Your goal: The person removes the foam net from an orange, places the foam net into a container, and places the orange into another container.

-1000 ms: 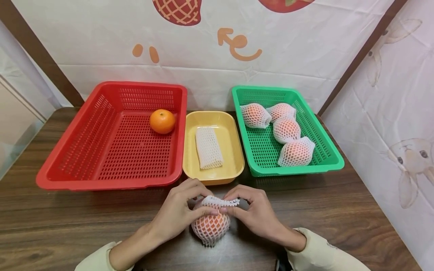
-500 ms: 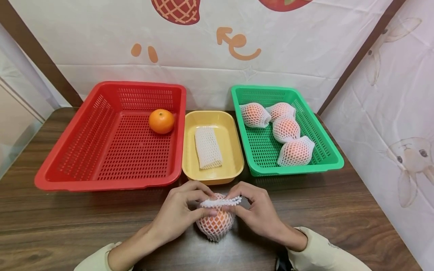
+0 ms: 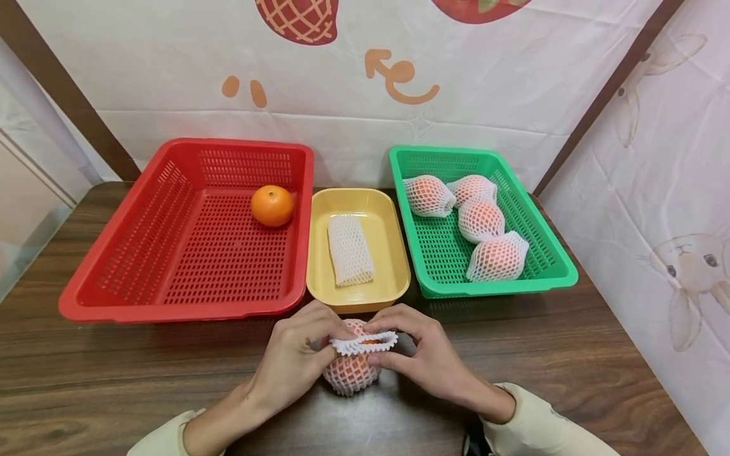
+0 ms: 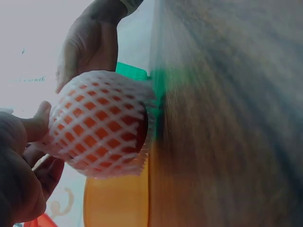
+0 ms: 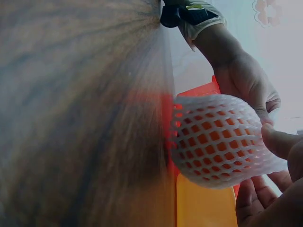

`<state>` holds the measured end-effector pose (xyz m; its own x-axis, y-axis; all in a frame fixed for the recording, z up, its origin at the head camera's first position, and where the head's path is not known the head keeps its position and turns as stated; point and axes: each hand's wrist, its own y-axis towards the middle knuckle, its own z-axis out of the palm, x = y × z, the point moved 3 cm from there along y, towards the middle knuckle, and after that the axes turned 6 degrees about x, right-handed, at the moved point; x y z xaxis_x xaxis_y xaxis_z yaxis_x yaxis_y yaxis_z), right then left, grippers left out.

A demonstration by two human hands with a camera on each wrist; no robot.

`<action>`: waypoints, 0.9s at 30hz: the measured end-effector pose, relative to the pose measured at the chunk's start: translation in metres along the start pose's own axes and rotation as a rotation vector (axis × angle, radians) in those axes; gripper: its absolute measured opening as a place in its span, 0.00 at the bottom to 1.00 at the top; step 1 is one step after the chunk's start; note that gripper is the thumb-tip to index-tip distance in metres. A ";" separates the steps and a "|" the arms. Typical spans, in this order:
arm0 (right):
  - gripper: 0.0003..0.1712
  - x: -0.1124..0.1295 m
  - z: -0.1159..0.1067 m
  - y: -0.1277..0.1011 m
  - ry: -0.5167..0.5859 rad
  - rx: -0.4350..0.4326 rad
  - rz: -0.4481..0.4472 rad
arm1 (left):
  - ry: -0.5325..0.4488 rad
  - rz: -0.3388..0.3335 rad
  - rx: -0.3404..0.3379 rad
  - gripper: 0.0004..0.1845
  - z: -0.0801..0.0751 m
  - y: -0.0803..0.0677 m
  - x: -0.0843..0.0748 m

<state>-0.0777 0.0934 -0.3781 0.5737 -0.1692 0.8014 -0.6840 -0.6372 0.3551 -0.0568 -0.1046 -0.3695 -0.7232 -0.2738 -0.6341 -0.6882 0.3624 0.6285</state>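
Note:
An orange (image 3: pixel 349 372) sits inside a white foam fruit net (image 4: pixel 102 125) on the table in front of the person. My left hand (image 3: pixel 299 348) pinches the left side of the net's gathered upper rim. On the opposite side, my right hand (image 3: pixel 424 354) grips the same rim between thumb and fingers. Between both hands the net's mouth shows as a narrow slit, with orange peel visible through it. In the right wrist view, the mesh wraps the whole side of the fruit, and the thumb (image 5: pixel 279 142) presses at the net's top end.
Behind the hands stands a yellow tray (image 3: pixel 393 253) with a flat, unused-looking foam net (image 3: pixel 350 250). To its left, a red basket (image 3: pixel 182 311) holds one bare orange (image 3: pixel 272 206). At right, a green basket (image 3: pixel 502 288) holds several netted fruits (image 3: pixel 481 220). A patterned cloth hangs behind.
The netted orange has shifted slightly away from the person and turned. Its rim, bunched earlier, now shows as a slit-shaped mouth. Both hands stay at the rim; baskets and tray are unchanged.

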 end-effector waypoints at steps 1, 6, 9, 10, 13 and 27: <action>0.19 0.005 -0.001 0.001 -0.007 -0.004 0.003 | -0.004 0.010 -0.006 0.20 0.000 0.000 0.000; 0.16 0.026 -0.004 0.006 -0.016 -0.019 0.014 | -0.008 0.035 -0.017 0.20 0.000 -0.002 0.000; 0.15 0.027 -0.004 0.006 -0.018 -0.033 0.008 | -0.006 0.042 -0.013 0.19 0.001 -0.003 0.000; 0.15 0.027 -0.004 0.006 -0.020 -0.042 0.011 | -0.005 0.045 -0.011 0.19 0.001 -0.003 0.000; 0.13 0.026 -0.005 0.005 -0.019 -0.071 0.026 | -0.013 0.039 0.003 0.17 0.003 -0.002 -0.001; 0.12 0.030 -0.015 0.006 -0.105 -0.156 -0.023 | 0.021 -0.236 0.164 0.17 0.008 0.000 0.004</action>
<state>-0.0715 0.0954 -0.3451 0.6281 -0.2389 0.7406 -0.7271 -0.5191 0.4492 -0.0592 -0.0983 -0.3757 -0.5466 -0.3856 -0.7433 -0.8203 0.4252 0.3826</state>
